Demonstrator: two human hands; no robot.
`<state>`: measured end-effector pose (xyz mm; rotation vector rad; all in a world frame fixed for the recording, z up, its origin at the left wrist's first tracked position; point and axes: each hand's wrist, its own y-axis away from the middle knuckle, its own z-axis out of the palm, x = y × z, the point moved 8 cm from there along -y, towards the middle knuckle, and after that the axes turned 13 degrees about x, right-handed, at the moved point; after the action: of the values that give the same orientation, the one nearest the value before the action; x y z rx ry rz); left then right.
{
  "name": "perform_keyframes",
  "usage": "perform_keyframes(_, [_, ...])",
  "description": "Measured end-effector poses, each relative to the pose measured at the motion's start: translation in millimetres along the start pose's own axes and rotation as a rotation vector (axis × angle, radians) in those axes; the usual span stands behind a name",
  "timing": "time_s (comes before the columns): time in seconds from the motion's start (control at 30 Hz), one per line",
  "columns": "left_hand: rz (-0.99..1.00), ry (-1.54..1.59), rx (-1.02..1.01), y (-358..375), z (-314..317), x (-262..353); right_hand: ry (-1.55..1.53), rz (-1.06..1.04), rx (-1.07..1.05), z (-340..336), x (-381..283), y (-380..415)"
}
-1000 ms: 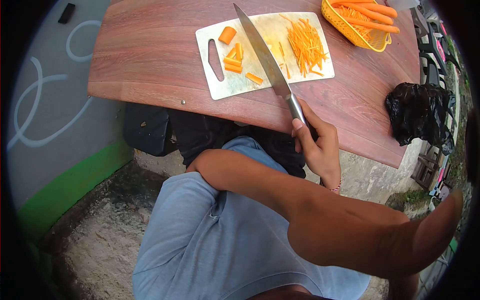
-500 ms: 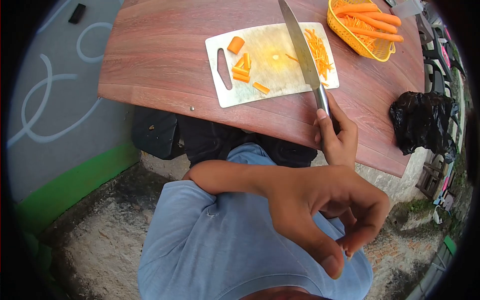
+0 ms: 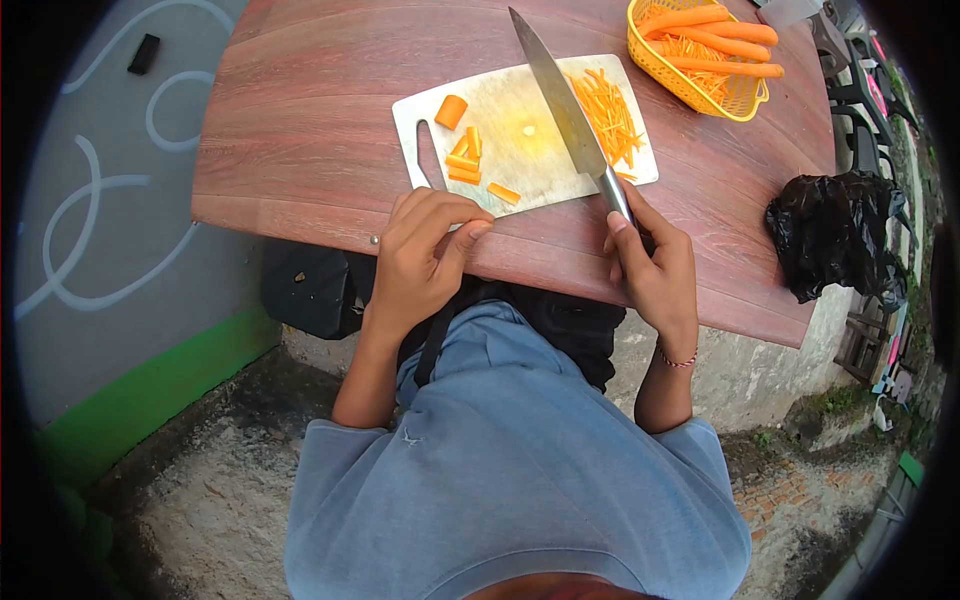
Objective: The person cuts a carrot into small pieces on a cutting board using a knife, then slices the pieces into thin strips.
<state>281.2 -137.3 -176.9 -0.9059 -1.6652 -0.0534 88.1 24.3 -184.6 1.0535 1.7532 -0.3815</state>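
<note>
My right hand (image 3: pixel 655 262) grips the handle of a large knife (image 3: pixel 562 100), whose blade slants up and left over a white cutting board (image 3: pixel 508 98). My left hand (image 3: pixel 425 245) is at the table's front edge by the board's lower left corner. Its thumb and forefinger are pinched together; I cannot make out what, if anything, is between them. A heap of carrot shreds (image 3: pixel 608 118) lies right of the blade. On the board's left part are a carrot chunk (image 3: pixel 451 111), several carrot sticks (image 3: pixel 463 168) and a separate carrot stick (image 3: pixel 504 193).
On the reddish wooden table (image 3: pixel 310 130), a yellow basket (image 3: pixel 742 103) at the back right holds carrots (image 3: pixel 728 46) and shreds. A clear plastic container (image 3: pixel 788 12) is beyond it. A black plastic bag (image 3: pixel 835 235) hangs at the right edge. A grey wall stands left.
My left hand has come down from in front of my chest to the table edge by the board. My right hand still holds the knife over the board. The view has shifted slightly.
</note>
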Motion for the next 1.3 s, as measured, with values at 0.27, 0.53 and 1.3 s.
perform_keyframes(0.27, [0.281,-0.652,0.071,25.4,20.0,1.1,0.066,-0.112,0.03,-5.6,-5.2,2.2])
perform_keyframes(0.53, [0.318,-0.741,-0.006,17.3,47.4,12.3,0.085,-0.128,-0.049,3.8,-3.8,12.5])
perform_keyframes(1.3, [0.378,-0.75,-0.003,-17.4,64.2,-2.5,0.08,-0.167,-0.017,14.4,-10.7,7.6])
